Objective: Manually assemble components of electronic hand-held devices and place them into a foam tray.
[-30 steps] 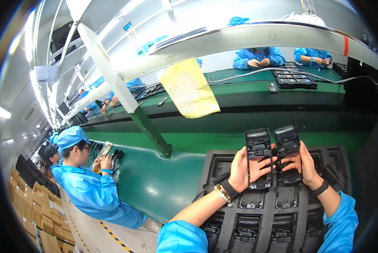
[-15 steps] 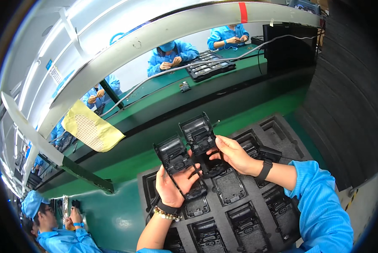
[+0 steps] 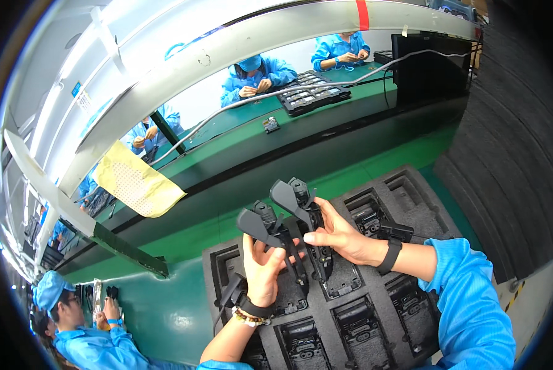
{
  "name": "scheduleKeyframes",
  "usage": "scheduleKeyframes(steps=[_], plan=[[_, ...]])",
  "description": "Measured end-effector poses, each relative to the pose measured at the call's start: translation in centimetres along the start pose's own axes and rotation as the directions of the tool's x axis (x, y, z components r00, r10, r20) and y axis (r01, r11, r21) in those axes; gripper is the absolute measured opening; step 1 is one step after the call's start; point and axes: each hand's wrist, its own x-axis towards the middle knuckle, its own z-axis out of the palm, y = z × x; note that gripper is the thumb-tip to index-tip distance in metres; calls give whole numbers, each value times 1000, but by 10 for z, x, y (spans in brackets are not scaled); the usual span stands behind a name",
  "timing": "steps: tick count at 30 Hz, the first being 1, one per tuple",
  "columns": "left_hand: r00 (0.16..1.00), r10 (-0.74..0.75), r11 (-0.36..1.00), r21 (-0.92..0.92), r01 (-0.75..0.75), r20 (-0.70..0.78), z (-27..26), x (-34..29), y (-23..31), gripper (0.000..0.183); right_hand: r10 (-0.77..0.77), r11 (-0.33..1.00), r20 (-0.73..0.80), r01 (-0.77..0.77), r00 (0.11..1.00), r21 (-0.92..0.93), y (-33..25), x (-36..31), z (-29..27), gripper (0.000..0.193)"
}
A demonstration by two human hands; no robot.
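Note:
My left hand grips a black plastic device housing by its side, with a flat grey-black flap standing out toward the left. A like housing is in my right hand, thumb across its front and fingers behind. Both housings are held tilted, side by side, over a dark foam tray. More black housings lie in the tray's pockets. Part of each held housing is hidden behind my fingers.
The tray rests on a green work table. A grey rail with a yellow sheet crosses ahead. Beyond it, co-workers in blue sit at a green bench with a black parts tray. Dark layered sheets stand at the right.
Both hands have turned the housings, so their open hollow fronts no longer face me and the flaps and narrow sides show. The view has shifted slightly.

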Motion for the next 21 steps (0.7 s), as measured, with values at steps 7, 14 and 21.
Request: scheduleKeyframes(steps=[7,14,21], plan=[[998,58,998,-24,-58,5,-11,-3,-11,72,-213,898,82,228,974,-376,12,-8,4,110],[998,66,997,-47,-66,2,-15,-2,-10,69,-215,902,53,219,975,-372,9,-8,7,107],[998,59,997,54,-58,-10,-15,-1,-11,71,-215,929,81,229,973,-290,11,-6,5,100]])
